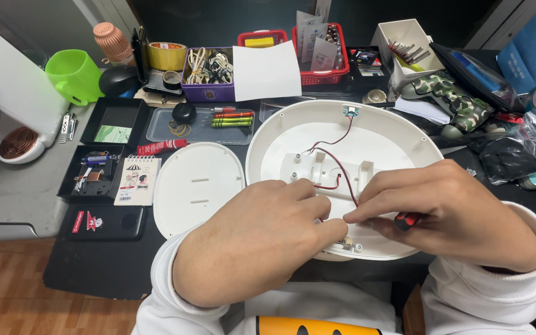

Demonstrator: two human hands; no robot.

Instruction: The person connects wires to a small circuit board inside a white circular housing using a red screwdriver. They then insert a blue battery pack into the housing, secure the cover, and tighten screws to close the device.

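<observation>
left hand: mine, fingers curled narrow, pinching something small at the shell's near rim; can't tell what.
right hand: closed on a red-handled screwdriver, long axis pointing left at that pinch.
white oval shell: near desk edge, under both hands; red wires run away.
flat oval cover: left, apart.

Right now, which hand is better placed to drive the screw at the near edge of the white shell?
Likely the right hand: it holds the red-handled screwdriver there, while the left hand steadies the white shell.
</observation>
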